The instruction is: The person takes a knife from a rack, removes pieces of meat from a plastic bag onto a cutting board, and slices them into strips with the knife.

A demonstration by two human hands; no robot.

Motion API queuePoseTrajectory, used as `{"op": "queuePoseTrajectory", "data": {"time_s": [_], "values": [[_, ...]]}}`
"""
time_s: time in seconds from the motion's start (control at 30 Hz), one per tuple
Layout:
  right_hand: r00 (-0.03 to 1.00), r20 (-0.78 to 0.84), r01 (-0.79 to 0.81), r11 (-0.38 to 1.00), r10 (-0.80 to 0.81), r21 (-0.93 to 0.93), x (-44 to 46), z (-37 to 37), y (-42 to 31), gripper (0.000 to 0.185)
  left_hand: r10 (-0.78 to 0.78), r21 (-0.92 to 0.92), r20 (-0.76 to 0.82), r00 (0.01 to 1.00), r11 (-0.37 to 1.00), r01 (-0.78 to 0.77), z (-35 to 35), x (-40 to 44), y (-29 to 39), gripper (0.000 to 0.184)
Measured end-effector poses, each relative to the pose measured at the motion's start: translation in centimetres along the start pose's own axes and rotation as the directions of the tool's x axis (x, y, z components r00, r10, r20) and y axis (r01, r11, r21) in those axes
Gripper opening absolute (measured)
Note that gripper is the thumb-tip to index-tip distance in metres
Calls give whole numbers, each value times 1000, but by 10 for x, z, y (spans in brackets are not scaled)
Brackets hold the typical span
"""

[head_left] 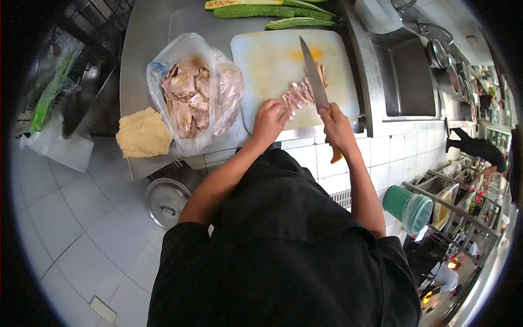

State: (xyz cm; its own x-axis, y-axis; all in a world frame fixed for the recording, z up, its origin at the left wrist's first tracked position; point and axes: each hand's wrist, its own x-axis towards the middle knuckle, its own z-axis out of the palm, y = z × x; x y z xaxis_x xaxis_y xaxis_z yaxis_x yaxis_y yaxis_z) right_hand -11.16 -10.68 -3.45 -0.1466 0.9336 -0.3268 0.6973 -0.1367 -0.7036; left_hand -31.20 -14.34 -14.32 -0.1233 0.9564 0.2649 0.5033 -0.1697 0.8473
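My right hand (336, 128) is wrapped round the handle of a long kitchen knife (316, 76). Its blade points away from me over a white cutting board (261, 60), crossing a row of sliced pinkish meat (298, 96). A few more strips lie on the blade's right side. My left hand (269, 122) is at the board's near edge, fingers curled in against the left end of the slices. Left of the board sits an open clear plastic bag (158, 60) filled with folded pieces of meat (188, 98).
Long green squash (250, 11) lie behind the board. A folded tan cloth (143, 133) rests at the counter's left corner. To the right is a metal sink (406, 76). Below are a lidded pot (166, 204) and a green bin (400, 204). Other people stand far right.
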Motion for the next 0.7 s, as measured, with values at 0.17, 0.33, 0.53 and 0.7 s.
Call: {"op": "queuePoseTrajectory", "data": {"time_s": [0.17, 0.33, 0.53, 0.7], "values": [[1000, -27, -11, 997, 9, -82, -29, -11, 42, 27, 80, 107, 85, 993, 990, -89, 12, 6, 14, 25], [1000, 13, 5, 991, -4, -131, -36, -15, 40, 26, 232, 220, 91, 968, 944, -247, 32, 27, 21, 25], [996, 26, 86, 983, -82, -163, -29, -17, 55, 26, 240, 255, 144, 960, 928, -270, 33, 32, 8, 19], [991, 92, 107, 980, -92, -166, -25, -17, 60, 26, 177, 246, 116, 977, 948, -201, 25, 18, 18, 21]]}}
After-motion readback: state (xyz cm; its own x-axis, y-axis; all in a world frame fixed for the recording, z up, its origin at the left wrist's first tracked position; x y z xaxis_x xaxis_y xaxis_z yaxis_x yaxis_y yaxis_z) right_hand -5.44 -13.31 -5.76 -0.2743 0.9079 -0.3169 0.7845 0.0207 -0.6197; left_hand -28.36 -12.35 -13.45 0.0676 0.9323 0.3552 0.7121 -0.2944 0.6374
